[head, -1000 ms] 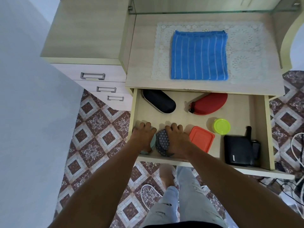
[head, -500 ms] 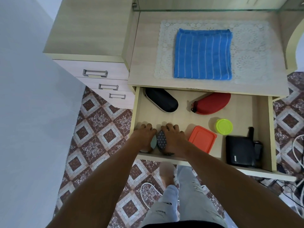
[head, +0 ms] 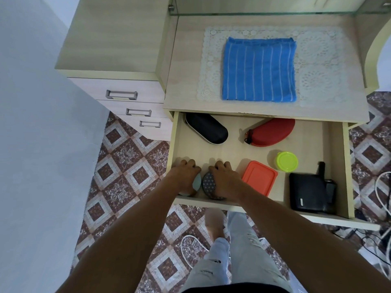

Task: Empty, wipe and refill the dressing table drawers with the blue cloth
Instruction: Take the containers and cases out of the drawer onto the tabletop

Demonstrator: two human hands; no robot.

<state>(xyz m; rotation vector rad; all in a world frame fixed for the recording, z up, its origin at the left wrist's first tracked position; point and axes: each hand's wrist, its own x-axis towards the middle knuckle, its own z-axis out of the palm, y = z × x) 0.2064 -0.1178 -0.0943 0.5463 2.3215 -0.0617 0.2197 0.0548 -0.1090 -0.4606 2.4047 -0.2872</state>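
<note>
Both our hands are sitting inside the open drawer [head: 232,151]. Our left grip [head: 185,176] is curling its fingers over a pale green round thing [head: 197,183] at the drawer's front left. Our right grip [head: 224,178] is curling over a dark patterned round thing [head: 209,185] just beside it. A black case [head: 206,129] and a red pouch [head: 270,132] are lying at the drawer's back. An orange box [head: 259,180], a green jar [head: 287,161] and a black wallet [head: 306,194] are sitting toward its front right. The blue cloth [head: 259,69] is lying flat on a lace mat [head: 317,60] on the table [head: 186,60], just behind the drawer.
</note>
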